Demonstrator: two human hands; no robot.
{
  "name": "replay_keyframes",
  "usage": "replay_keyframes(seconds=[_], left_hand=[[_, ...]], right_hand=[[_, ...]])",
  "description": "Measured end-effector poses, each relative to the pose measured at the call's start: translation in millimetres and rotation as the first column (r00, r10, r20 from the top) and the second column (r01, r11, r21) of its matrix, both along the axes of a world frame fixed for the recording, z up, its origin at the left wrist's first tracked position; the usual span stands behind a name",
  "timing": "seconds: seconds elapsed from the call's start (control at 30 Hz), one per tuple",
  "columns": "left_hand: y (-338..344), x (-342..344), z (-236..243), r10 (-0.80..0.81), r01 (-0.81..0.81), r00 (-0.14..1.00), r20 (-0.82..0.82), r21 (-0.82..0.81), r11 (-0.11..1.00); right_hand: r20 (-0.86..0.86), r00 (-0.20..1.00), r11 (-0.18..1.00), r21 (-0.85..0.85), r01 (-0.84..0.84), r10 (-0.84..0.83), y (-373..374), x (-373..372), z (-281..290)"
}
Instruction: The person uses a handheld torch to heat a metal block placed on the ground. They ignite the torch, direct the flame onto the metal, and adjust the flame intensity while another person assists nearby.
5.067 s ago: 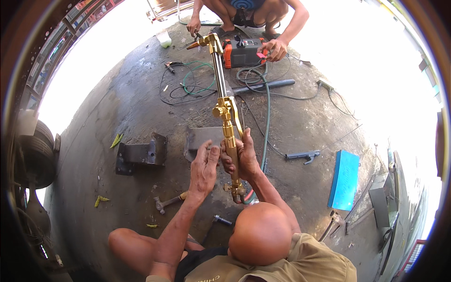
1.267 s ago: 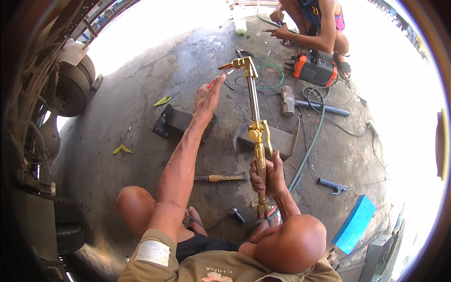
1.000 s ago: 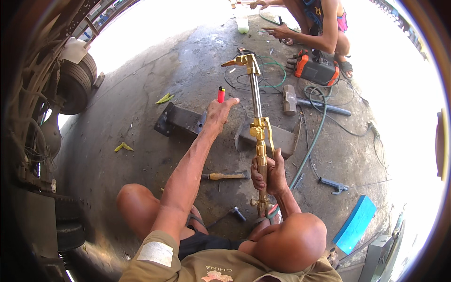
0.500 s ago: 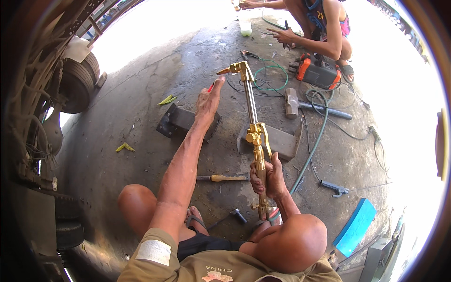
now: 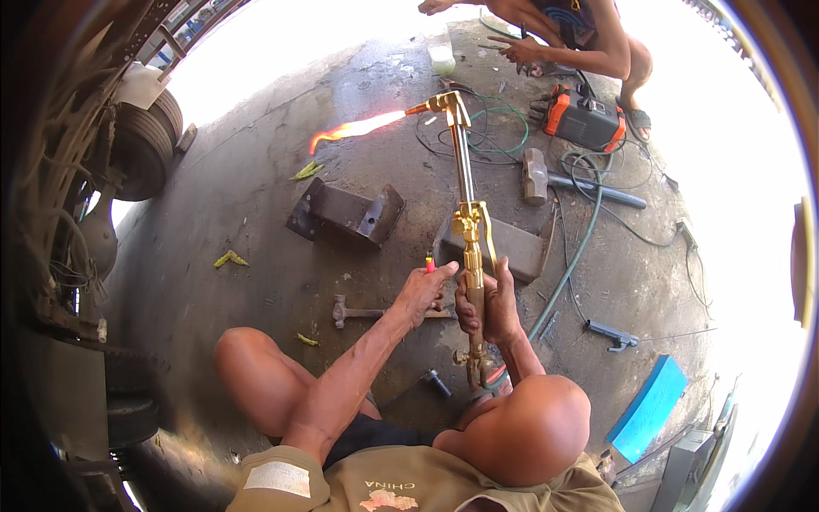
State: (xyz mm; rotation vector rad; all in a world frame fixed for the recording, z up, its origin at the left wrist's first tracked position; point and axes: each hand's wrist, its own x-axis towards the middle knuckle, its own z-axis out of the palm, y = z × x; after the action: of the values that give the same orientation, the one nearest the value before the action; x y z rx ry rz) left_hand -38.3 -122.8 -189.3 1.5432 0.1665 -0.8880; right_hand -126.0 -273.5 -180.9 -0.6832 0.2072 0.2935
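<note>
My right hand (image 5: 493, 303) grips the handle of a brass-and-steel cutting torch (image 5: 461, 162), held upright with its head angled left. A long orange-white flame (image 5: 363, 125) streams from its tip. My left hand (image 5: 420, 294), fingers curled, holds a small red lighter (image 5: 431, 266) just left of the torch handle. Beyond my hands lie two steel brackets, one (image 5: 337, 213) at the left and one (image 5: 512, 243) partly behind the torch. A claw hammer (image 5: 345, 311) lies below my left hand, and a hose runs from the torch's lower end.
A co-worker (image 5: 589, 43) crouches at upper right beside an orange-and-black machine (image 5: 584, 119), near coiled cables and a sledgehammer (image 5: 536, 177). An electrode holder (image 5: 610, 335) and blue case (image 5: 644, 405) lie right. Vehicle wheels (image 5: 132, 149) and framework line the left; my knees flank the hands.
A flame now burns at the torch tip. My left hand, earlier up at the tip with the lighter, has drawn down and right beside the handle. My right hand still grips the torch.
</note>
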Motion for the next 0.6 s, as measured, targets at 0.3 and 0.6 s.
replay_keyframes(seconds=[0.3, 0.6], left_hand=[[66.2, -110.4, 15.4, -0.234, 0.149, 0.931, 0.28, 0.292, 0.945], [90.8, -148.6, -9.7, -0.068, 0.042, 0.988, 0.138, 0.187, 0.981]], right_hand=[[0.002, 0.996, 0.99, 0.104, -0.092, 0.093, 27.3, 32.4, -12.7], [0.001, 0.954, 0.949, 0.104, -0.297, 0.299, 58.6, 29.5, -27.1]])
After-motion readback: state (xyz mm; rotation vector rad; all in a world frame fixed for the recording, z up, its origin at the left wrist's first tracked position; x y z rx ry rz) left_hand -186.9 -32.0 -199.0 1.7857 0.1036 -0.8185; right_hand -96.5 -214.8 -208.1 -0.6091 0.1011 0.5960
